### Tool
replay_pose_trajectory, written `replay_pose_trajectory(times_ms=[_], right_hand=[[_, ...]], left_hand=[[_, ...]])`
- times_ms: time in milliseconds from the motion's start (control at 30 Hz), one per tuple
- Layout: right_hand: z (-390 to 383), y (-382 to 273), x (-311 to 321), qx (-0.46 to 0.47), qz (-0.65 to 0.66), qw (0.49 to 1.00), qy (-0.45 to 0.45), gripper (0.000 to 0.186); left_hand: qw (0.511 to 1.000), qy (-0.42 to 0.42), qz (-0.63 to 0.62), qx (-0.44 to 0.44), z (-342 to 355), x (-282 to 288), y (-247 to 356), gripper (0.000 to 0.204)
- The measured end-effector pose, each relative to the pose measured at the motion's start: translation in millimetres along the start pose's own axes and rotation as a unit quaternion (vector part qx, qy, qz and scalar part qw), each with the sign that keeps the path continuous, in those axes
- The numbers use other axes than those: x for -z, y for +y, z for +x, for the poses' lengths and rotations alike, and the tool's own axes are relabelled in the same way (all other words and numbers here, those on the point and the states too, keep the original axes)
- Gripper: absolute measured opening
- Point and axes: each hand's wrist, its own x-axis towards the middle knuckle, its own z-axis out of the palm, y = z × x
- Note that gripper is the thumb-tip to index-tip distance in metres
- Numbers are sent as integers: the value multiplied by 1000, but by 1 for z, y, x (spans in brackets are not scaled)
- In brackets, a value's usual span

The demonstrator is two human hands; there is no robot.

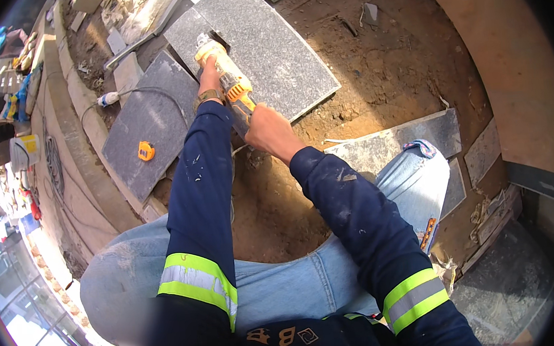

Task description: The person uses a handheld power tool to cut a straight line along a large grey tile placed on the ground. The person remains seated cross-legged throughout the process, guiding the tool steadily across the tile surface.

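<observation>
A yellow angle grinder (229,78) lies across a large speckled grey slab (280,60), its head at a dark notch near the slab's left side. My left hand (209,77) grips the grinder's body near the head; a watch is on that wrist. My right hand (266,128) is wrapped round the grinder's rear handle. To the left lies a second grey slab (141,125), carrying an orange tape measure (146,151) and crossed by a cable. A white plug (108,99) sits near that slab's upper left.
Bare dirt (360,73) surrounds the slabs. More slab pieces (385,134) lie beside my right knee. Concrete edging (75,125) runs along the left, with a bucket (25,152) and coiled cable. A tan board (489,42) bounds the right. A long metal bar (141,46) lies at the upper left.
</observation>
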Motion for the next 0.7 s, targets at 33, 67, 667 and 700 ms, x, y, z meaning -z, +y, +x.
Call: replay_pose_trajectory(times_ms=[33, 67, 667, 700], right_hand=[[-1, 1, -1, -3, -2, 1000, 6, 30], [-1, 1, -1, -2, -1, 1000, 4, 30], [1, 4, -1, -4, -9, 1000, -9, 32], [-1, 4, -1, 2, -4, 1000, -3, 31]], left_hand=[[1000, 2, -1, 2, -2, -1, -1, 41], [1000, 3, -1, 2, -3, -2, 0, 41], [1000, -1, 1, -1, -1, -2, -6, 49], [1000, 0, 4, -3, -3, -2, -5, 53]])
